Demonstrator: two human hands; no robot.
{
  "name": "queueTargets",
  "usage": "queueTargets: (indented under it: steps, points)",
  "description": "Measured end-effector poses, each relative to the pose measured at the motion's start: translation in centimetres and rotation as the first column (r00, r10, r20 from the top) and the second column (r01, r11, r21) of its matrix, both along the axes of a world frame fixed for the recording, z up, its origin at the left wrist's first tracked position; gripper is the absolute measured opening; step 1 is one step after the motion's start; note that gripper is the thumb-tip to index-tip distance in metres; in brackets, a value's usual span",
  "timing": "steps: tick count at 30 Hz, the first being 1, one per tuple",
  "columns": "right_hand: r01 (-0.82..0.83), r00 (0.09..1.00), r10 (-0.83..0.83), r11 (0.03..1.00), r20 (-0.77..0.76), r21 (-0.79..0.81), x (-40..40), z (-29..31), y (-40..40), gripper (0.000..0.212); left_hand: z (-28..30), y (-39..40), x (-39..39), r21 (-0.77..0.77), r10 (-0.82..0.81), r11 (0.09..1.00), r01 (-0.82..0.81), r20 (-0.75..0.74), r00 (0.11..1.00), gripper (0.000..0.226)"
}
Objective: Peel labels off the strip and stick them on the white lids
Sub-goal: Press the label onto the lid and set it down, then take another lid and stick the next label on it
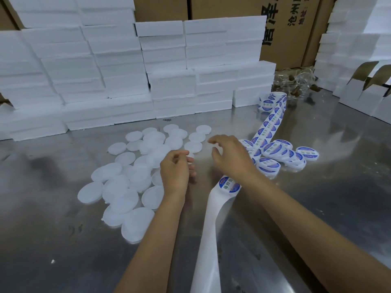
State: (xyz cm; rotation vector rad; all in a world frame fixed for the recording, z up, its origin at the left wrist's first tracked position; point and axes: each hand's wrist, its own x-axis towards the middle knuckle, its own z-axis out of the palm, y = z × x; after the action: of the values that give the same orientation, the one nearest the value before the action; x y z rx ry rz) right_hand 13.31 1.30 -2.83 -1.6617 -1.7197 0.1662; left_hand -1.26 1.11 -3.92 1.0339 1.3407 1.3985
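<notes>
Several plain white lids lie scattered on the steel table, left of my hands. A label strip runs from its roll toward me and passes under my right wrist. One blue-and-white label sits on it, and bare backing trails to the near edge. Labelled lids are piled to the right. My right hand arches over the strip, and a white lid shows between its thumb and forefinger. My left hand hovers beside it with loosely curled fingers, holding nothing I can see.
Stacks of white foam boxes wall off the back of the table. Brown cartons stand behind them. Clear glass jars sit at the back right, next to open white cardboard boxes.
</notes>
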Motion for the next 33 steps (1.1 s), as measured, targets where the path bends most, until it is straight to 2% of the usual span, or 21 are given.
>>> queueTargets:
  steps: [3,5,9,13,15,18,20,23,25,26,28,31,33]
  points:
    - [-0.06,0.995,0.074,0.981,0.067,-0.184,-1.6,0.0,3.4,0.046,-0.1,0.4,-0.3,0.011,0.042,0.999,-0.042,-0.007,0.999,0.027]
    - [-0.097,0.992,0.117,0.959,0.058,-0.267,-2.3,-0.5,5.0,0.041,-0.1,0.5,-0.4,0.01,0.044,0.999,-0.044,0.016,0.999,0.028]
    - [-0.078,0.997,0.081,0.978,0.01,-0.193,-2.5,-1.2,6.0,0.011,0.1,0.6,-0.5,0.001,0.038,0.999,-0.038,0.049,0.998,0.029]
    - [-0.06,0.998,0.057,0.992,-0.03,-0.108,-2.0,-1.2,5.1,0.011,0.2,0.5,-0.5,-0.009,0.032,0.999,-0.032,0.056,0.998,0.029]
    - [-0.044,0.982,0.032,0.997,-0.186,-0.06,-1.7,-0.4,4.3,0.009,0.3,0.4,-0.5,-0.003,0.034,0.999,-0.034,0.059,0.998,0.027]
    - [-0.115,0.841,0.051,0.99,-0.539,-0.086,-1.4,0.7,2.5,0.011,0.6,0.3,-0.5,0.011,0.025,1.0,-0.025,0.016,1.0,0.017]
    - [-0.203,0.717,0.063,0.972,-0.695,-0.121,-1.1,1.2,1.0,0.012,0.9,0.1,-0.4,-0.002,-0.069,0.998,0.07,0.069,0.995,0.018]
    - [-0.317,0.528,0.088,0.943,-0.845,-0.1,-1.2,1.4,-1.1,0.013,1.6,-0.3,0.1,0.001,-0.297,0.952,0.306,0.24,0.924,0.029]
    - [-0.353,0.481,0.095,0.931,-0.872,-0.094,-1.4,1.3,-2.2,0.014,2.0,-0.8,0.5,0.017,-0.356,0.932,0.362,0.235,0.905,0.022]
    - [-0.342,0.502,0.089,0.934,-0.86,-0.103,-1.4,1.3,-2.7,0.014,2.1,-1.0,0.6,0.028,-0.376,0.925,0.379,0.207,0.903,0.022]
    - [-0.243,0.629,0.066,0.963,-0.775,-0.115,-0.9,1.2,-3.4,0.013,2.2,-1.4,0.8,0.057,-0.422,0.906,0.419,0.174,0.89,0.025]
    - [0.01,0.872,-0.041,0.998,-0.489,-0.066,0.9,0.7,-4.9,0.009,2.7,-1.9,0.6,0.039,-0.416,0.909,0.414,0.077,0.906,0.026]
    - [0.072,0.95,-0.085,0.996,-0.301,-0.054,2.1,0.1,-6.1,0.008,2.8,-2.0,0.5,0.005,-0.423,0.906,0.423,0.028,0.906,0.025]
